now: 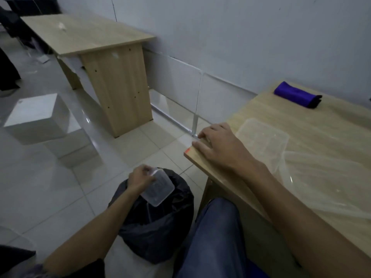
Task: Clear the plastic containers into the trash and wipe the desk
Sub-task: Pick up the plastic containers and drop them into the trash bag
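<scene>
1. The left hand grips a small clear plastic tub by its upper edge, fingers curled round the rim, and holds it tilted over the open mouth of the trash bin.
2. The bin is lined with a black bag and stands on the tiled floor just beside the desk, next to the person's knee in blue trousers.
3. The right hand lies flat on the near corner of the desk, fingers spread and relaxed, fingertips reaching the edge; it holds nothing.
4. Just beside that hand, on the desk, lies a clear lid, flat on the wood.
5. Nearer the person, a larger clear plastic piece rests on the desk, touching or overlapping the lid; its exact shape is hard to make out.
6. A folded purple cloth sits at the far end of the desk, well apart from both hands.
7. A second desk stands by the wall, and a white box sits on the floor.
</scene>
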Motion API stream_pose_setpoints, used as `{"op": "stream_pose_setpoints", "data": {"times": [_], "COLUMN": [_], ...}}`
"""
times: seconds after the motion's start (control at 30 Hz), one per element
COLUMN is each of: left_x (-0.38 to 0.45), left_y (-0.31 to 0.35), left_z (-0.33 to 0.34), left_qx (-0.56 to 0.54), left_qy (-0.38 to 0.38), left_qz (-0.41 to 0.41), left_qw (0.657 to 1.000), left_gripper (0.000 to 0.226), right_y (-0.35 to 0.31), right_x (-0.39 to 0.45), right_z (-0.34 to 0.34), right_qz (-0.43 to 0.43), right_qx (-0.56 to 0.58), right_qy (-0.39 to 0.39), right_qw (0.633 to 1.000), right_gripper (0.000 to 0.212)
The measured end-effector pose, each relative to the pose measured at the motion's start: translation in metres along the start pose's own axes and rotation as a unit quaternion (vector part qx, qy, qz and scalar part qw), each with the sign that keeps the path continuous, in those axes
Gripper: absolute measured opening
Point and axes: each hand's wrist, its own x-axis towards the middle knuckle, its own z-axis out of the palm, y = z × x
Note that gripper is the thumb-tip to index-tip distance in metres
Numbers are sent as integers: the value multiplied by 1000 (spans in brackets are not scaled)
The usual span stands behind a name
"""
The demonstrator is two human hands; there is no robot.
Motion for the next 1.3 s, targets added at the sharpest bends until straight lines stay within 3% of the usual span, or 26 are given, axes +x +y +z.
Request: {"op": "stream_pose_setpoints", "data": {"times": [0.17, 0.27, 0.4, 0.5, 0.63, 0.7, 0.77, 0.83, 0.93, 1.03, 1.17, 1.3], "left_x": [6, 11, 10, 2, -11, -17, -23, -26, -32, -46, -62, -67], "left_y": [-52, -79, -107, -118, -120, -124, -132, -143, -146, -134, -129, -74], "left_z": [34, 48, 60, 61, 64, 66, 71, 77, 80, 81, 86, 67], "left_qx": [100, 148, 294, 271, 217, 261, 296, 290, 304, 349, 354, 253], "left_qy": [-46, -94, -255, -301, -369, -384, -367, -296, -236, -246, -232, -198], "left_qz": [20, 20, 0, -10, -57, -41, 19, 46, 63, 73, 66, 95], "left_qw": [994, 984, 921, 914, 902, 885, 882, 909, 921, 901, 904, 942], "left_gripper": [24, 39, 54, 60, 95, 86, 45, 25, 19, 9, 32, 24], "right_y": [-2, -5, -3, -4, -5, -5, -4, -3, -3, -3, -2, -2], "right_x": [-6, -2, -3, -4, -6, -6, -6, -6, -7, -8, -7, -17], "right_z": [14, 19, 26, 26, 26, 27, 27, 27, 27, 27, 21, -1], "right_qz": [-4, -6, -14, -10, -3, -6, -10, -10, -13, -17, -26, -42], "right_qx": [-76, -124, -139, -136, -131, -136, -144, -142, -133, -117, -84, -47], "right_qy": [19, 19, 39, 54, 58, 54, 49, 53, 66, 70, 44, 49], "right_qw": [997, 992, 989, 989, 990, 989, 988, 988, 989, 991, 995, 997], "right_gripper": [42, 51, 69, 66, 57, 57, 60, 58, 55, 51, 43, 41]}}
